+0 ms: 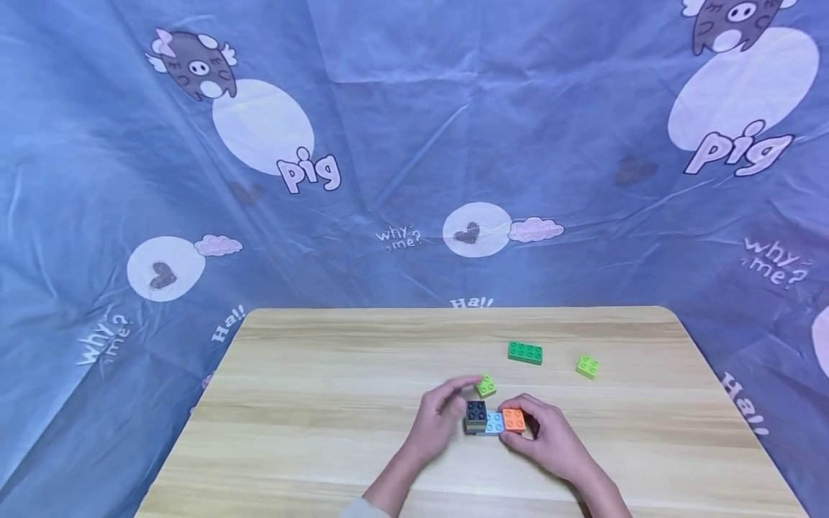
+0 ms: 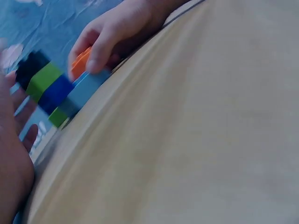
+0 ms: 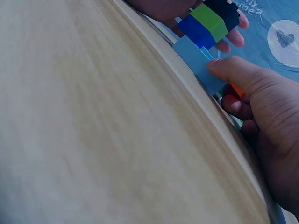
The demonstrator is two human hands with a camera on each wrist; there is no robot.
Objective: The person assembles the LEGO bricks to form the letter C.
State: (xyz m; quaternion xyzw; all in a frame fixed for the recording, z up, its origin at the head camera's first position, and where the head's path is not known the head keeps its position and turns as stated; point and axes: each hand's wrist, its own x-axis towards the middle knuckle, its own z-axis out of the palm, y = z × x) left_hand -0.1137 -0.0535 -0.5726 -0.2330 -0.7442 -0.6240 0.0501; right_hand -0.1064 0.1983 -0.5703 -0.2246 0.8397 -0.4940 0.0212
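Observation:
A small build of toy building bricks stands on the table: a light blue brick (image 1: 494, 422) at the bottom, an orange brick (image 1: 514, 419) on its right end, and a stack on its left end. From the top, that stack runs black (image 1: 476, 411), lime green (image 3: 209, 20) and dark blue (image 2: 55, 92). My right hand (image 1: 547, 435) grips the build's right end, thumb on the light blue brick's near side. Beside the stack is my left hand (image 1: 435, 421), fingers extended and loosely bent. Its index fingertip reaches a loose lime brick (image 1: 486, 386) behind the build; contact is unclear.
A long green brick (image 1: 525, 352) lies farther back on the wooden table (image 1: 311, 403). Another lime brick (image 1: 587, 367) lies to its right. A blue cloth (image 1: 401, 144) printed with pigs and words hangs behind the table and along its sides.

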